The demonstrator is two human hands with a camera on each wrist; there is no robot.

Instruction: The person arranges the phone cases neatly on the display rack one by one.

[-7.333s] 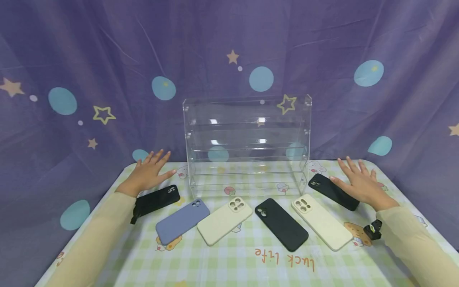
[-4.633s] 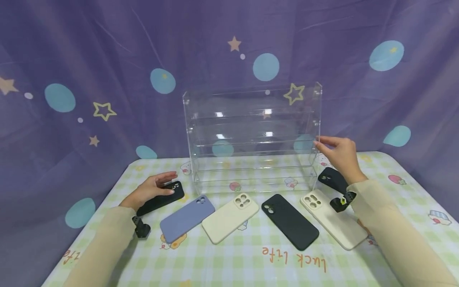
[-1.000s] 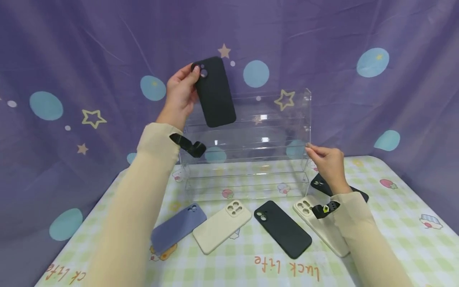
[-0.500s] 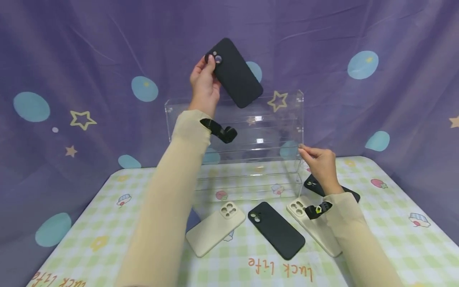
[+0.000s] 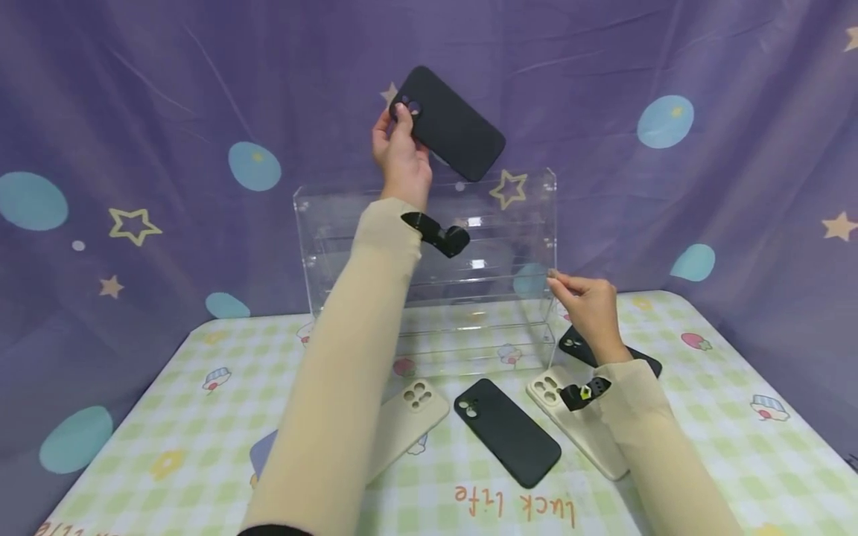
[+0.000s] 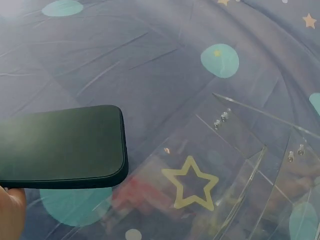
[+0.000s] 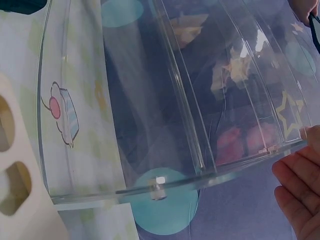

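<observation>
Up high, the left hand (image 5: 401,155) pinches a black phone case (image 5: 447,123) by its camera end, fingers curled round the edge, the case slanting away to the right of them above the clear acrylic shelf rack (image 5: 429,268). Lower down, the right hand's (image 5: 585,307) fingertips (image 5: 555,278) rest together on the rack's right edge. Below that wrist lie a cream case (image 5: 575,430) and another black case (image 5: 506,432) on the checked tablecloth (image 5: 704,439).
</observation>
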